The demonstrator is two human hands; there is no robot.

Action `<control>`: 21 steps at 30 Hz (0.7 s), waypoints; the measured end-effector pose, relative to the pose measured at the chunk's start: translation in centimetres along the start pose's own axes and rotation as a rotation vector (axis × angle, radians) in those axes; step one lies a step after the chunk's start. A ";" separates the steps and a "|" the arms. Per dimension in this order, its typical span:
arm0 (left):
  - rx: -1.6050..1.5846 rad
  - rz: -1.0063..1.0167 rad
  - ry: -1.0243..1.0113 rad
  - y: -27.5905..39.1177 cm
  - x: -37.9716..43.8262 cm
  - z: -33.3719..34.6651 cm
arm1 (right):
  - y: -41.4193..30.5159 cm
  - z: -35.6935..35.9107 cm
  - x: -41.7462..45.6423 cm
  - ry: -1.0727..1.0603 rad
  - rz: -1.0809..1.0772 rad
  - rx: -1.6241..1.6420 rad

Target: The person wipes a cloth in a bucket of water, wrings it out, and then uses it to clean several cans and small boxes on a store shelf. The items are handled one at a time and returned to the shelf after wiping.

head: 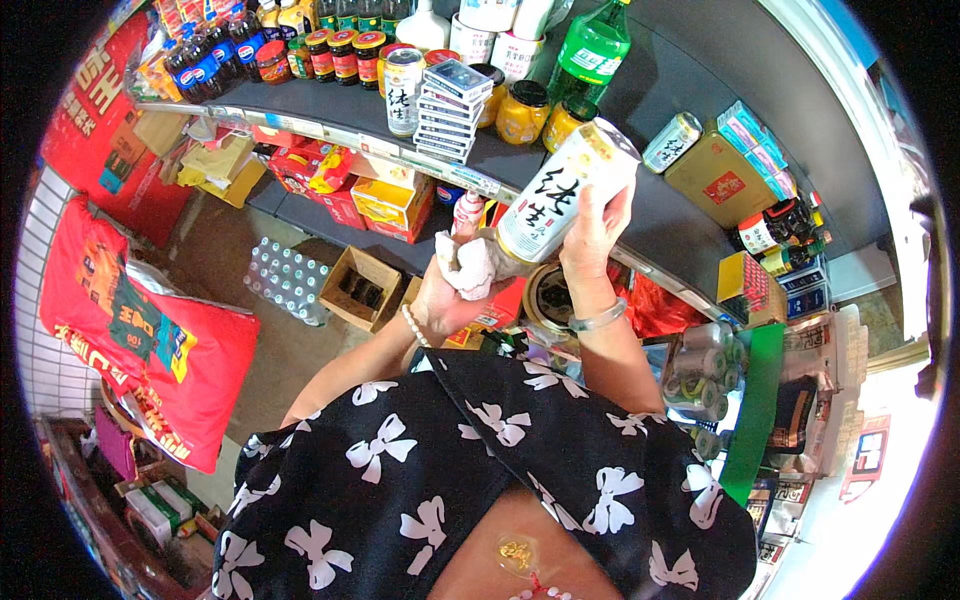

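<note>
My right hand grips a large white drink can with black characters, tilted in front of the shelf. At the can's lower end, my left hand holds a crumpled white cloth against or close to its base. A similar can stands upright on the grey shelf, beside a stack of small flat cases. Another such can is farther right on the shelf.
Jars with orange contents and a green soda bottle stand behind the held can. Red-lidded jars and cola bottles line the left shelf. Below are an open cardboard box, wrapped bottles and a red sack.
</note>
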State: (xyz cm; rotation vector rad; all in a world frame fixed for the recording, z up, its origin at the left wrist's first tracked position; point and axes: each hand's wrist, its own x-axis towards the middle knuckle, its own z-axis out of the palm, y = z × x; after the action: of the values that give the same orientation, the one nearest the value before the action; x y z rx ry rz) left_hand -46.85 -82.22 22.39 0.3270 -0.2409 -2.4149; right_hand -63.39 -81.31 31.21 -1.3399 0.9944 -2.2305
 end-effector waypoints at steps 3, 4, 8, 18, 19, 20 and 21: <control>0.014 -0.005 -0.072 1.0 -0.5 -0.3 | 0.3 -1.1 0.2 0.059 0.108 0.072; 0.085 -0.009 -0.038 1.2 -1.0 1.0 | 0.4 -1.2 0.3 0.115 0.160 0.135; 0.181 -0.163 -0.127 1.0 -2.0 1.6 | 0.4 -0.6 0.2 0.087 0.404 0.286; 0.291 -0.036 -0.228 0.1 -1.7 2.4 | -0.7 -2.0 -0.7 -0.258 0.334 0.141; 0.323 0.031 -0.232 0.2 -1.4 2.0 | -2.0 -2.7 -0.4 -0.313 0.370 0.017; 0.353 0.032 -0.269 0.8 -1.2 1.5 | -3.0 -3.2 0.4 -0.295 0.370 -0.009; 0.382 0.052 -0.210 0.7 -1.3 1.5 | -3.9 -3.5 1.1 -0.281 0.374 -0.030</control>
State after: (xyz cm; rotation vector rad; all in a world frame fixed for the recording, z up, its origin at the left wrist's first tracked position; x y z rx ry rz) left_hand -45.91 -81.83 24.24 0.2307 -0.8000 -2.3431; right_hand -66.81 -77.96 33.66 -1.3087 1.0741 -1.7076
